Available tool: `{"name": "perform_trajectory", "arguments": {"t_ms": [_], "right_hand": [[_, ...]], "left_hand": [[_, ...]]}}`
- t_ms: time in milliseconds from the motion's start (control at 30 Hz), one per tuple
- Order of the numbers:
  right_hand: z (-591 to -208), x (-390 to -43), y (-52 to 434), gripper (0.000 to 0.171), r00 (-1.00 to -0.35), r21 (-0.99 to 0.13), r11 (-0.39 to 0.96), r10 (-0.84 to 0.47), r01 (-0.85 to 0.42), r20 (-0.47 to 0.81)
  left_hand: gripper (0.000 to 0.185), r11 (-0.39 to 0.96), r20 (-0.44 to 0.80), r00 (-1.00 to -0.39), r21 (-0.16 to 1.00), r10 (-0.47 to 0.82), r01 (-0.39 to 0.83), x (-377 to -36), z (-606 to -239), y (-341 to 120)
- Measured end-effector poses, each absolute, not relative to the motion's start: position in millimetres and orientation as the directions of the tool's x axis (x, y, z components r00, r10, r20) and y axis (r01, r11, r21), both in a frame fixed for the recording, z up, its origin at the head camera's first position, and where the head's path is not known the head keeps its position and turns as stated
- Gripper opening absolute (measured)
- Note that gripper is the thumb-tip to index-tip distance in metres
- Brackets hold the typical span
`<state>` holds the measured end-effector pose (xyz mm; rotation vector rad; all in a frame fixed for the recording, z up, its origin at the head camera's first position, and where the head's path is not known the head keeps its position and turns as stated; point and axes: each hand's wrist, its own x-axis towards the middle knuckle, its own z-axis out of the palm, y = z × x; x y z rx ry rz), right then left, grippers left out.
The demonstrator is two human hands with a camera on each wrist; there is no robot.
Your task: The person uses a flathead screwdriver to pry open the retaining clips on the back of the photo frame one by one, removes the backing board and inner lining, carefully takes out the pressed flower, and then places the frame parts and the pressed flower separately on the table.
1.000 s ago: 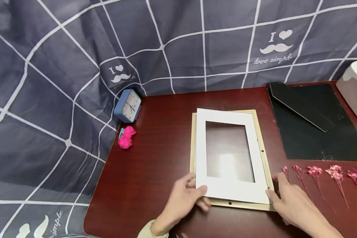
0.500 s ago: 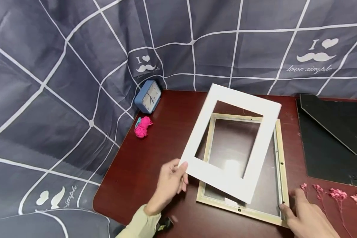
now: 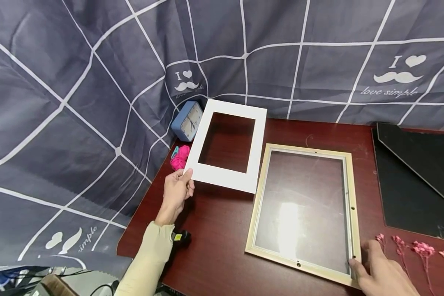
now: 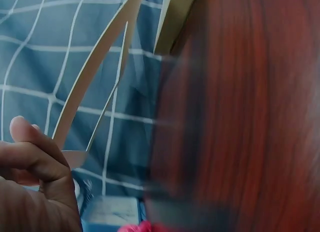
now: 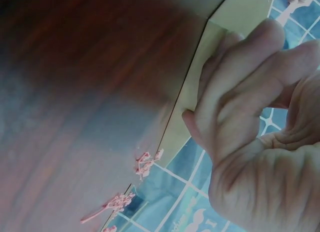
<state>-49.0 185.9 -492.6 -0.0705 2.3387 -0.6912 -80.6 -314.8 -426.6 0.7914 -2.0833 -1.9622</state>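
Observation:
In the head view, my left hand (image 3: 175, 191) pinches a white picture mat (image 3: 222, 174) by its near left corner, thumb on top. The mat is raised over the table's back left. Its thin edge shows in the left wrist view, where the mat (image 4: 82, 87) rises from the fingers. A pale wooden picture frame (image 3: 274, 257) lies flat to the right, with clear glass (image 3: 307, 197) inside it. My right hand (image 3: 382, 271) grips the frame's near right corner, thumb on the rim, fingers along the outer side.
Beside the mat are a blue alarm clock (image 3: 188, 121) and pink yarn (image 3: 180, 158) with a teal clip. At right lies a black backing board (image 3: 410, 197) with its stand leg (image 3: 418, 160). Several dried pink flowers (image 3: 424, 249) lie nearer. A grey checked curtain (image 3: 274, 78) hangs behind.
The left hand has lifted the white picture mat off the frame and carried it left, towards the clock. The glass is uncovered. My right hand has stayed at the frame's corner.

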Motion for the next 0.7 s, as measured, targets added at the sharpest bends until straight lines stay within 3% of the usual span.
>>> {"name": "perform_trajectory", "arguments": {"t_ms": [367,700], "right_hand": [[-495.7,-52.1,192.8,0.06,-0.779,-0.505,0.855,-0.233,0.121,-0.582],[-493.7,-47.8,185.5,0.056,-0.793,-0.515,0.85,-0.237,0.11,-0.561]], "left_hand": [[0.033,-0.024,-0.32,-0.818,0.935,-0.478,-0.353,-107.1,-446.3,-338.6],[0.034,0.107,-0.319,-0.759,0.886,-0.567,-0.452,-110.0,-460.3,-344.2]]}}
